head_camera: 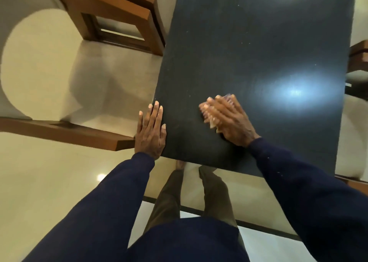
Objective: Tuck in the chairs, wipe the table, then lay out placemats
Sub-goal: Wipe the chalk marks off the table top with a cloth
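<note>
Dark matte rectangular tabletop (258,42) lies before you. Fingers (221,102) of your right hand (231,122), spread flat and blurred, press a small tan cloth (214,125) onto its 6 o'clock end. Your left hand (151,130) rests flat, fingers straight and together, on its 7 o'clock corner. A brown wooden chair (111,7) stands at its 10 o'clock edge.

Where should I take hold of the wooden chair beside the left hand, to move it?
Probably by its long wooden rail. It is a straight, bare bar lying level, so fingers can wrap over it from above, near its middle. The left hand, flat on the table corner, is nearest; the right hand presses the cloth.
</note>
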The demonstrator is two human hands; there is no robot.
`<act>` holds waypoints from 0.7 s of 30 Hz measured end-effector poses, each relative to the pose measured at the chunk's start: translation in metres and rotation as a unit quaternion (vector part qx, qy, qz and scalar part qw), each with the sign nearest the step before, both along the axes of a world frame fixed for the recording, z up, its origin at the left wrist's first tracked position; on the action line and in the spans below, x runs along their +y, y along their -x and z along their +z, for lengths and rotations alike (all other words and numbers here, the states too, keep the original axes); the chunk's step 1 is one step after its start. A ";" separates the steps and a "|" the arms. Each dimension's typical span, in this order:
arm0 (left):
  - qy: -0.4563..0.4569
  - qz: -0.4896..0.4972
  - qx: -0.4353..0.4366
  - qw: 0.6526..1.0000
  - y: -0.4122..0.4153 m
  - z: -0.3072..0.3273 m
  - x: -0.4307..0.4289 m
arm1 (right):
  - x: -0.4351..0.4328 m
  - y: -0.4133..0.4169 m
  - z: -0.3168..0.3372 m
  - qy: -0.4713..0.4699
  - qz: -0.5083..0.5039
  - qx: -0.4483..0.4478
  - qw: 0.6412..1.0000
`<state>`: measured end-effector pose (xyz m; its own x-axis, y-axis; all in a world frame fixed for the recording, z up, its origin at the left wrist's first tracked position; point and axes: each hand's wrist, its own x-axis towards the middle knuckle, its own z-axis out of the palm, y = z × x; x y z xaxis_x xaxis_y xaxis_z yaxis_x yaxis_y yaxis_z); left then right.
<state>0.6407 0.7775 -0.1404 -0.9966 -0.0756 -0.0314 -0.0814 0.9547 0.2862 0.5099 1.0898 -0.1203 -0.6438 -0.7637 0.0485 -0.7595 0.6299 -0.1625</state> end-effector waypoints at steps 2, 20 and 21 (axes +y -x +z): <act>-0.004 0.011 -0.005 1.000 -0.005 0.000 -0.004 | -0.018 0.014 0.002 0.006 -0.154 0.003 0.988; 0.003 0.022 -0.017 1.000 -0.052 0.003 -0.036 | -0.080 -0.012 -0.004 0.003 -0.051 -0.007 0.999; 0.003 0.019 -0.016 1.000 -0.053 0.003 -0.033 | -0.093 -0.011 -0.004 0.000 -0.115 -0.013 0.993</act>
